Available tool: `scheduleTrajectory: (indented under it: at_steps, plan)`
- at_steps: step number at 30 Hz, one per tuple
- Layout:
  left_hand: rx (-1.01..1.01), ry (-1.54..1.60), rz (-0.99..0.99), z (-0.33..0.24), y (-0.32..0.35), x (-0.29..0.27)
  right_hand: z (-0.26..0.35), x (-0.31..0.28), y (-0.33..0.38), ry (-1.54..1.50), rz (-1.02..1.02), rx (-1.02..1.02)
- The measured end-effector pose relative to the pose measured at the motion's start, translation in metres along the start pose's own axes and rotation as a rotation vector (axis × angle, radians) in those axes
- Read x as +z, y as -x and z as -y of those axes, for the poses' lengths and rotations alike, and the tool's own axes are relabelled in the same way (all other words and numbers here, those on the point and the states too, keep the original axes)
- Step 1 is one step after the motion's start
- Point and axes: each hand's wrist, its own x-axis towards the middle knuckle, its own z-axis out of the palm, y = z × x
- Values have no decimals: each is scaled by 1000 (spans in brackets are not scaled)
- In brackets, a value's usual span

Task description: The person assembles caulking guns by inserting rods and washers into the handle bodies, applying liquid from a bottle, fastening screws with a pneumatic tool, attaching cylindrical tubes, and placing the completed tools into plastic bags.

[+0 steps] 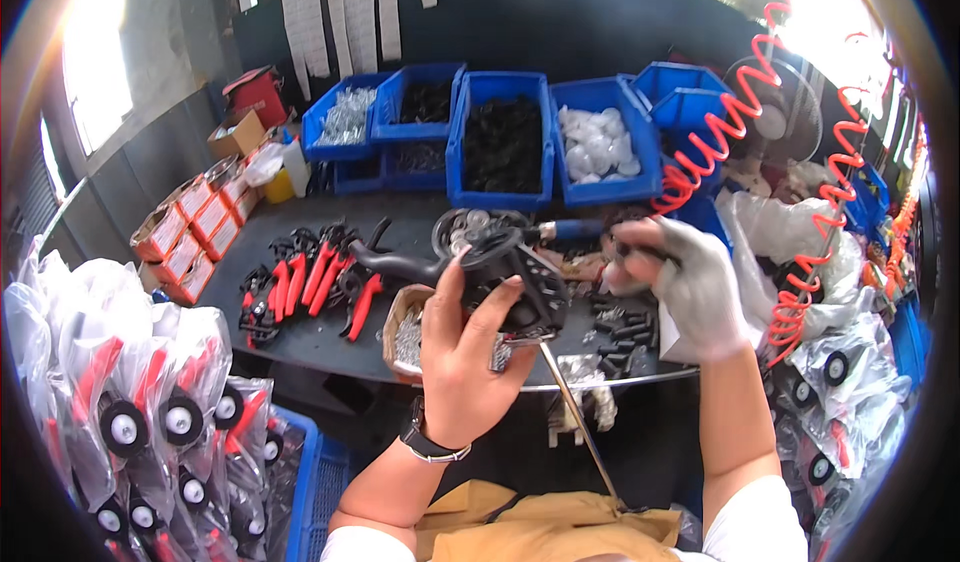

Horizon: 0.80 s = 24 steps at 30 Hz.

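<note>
Black plastic and metal make up the tool assembly (505,277) that is held up above the front edge of the dark counter (330,337), a curved black handle jutting from it to the left. It is clasped by the left hand (465,352), bare and wearing a wristwatch, with the palm turned away from the camera, the fingers curled up behind the part and the thumb pressed on its near face; this grip is closed firmly on the assembly. The right hand (690,282), in a pale glove, is raised just beside it at the same height, its fingers pinched shut on what is probably a small dark part, though the item is too small to be identified. A slip could be caused by the one-handed hold on so bulky a piece: if it were tilted, it might be dropped onto the small cardboard box of silvery fasteners (405,337) directly below, and these could be scattered. The thin metal rod (580,422) slanting down from the counter edge could also be knocked by the right forearm. Red-handled cutters (315,277) are laid out well to the left, and blue bins (500,142) are ranged behind.
</note>
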Motion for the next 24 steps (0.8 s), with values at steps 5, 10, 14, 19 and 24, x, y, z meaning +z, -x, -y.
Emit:
scheduleTrajectory:
  at_steps: [5,10,14,19,24]
  plan:
    - [158,193,-31,-47,-34,24,67,-10,25,1046,-92,-960]
    - [317,174,-75,-84,-41,32,92,-31,43,1185,-150,-701]
    - [379,120,-48,-93,-48,45,92,-40,48,1111,-217,-605]
    - [242,167,77,-78,17,57,24,-37,108,773,-376,-386]
    - [231,86,15,-87,24,35,-12,13,154,-29,-38,244]
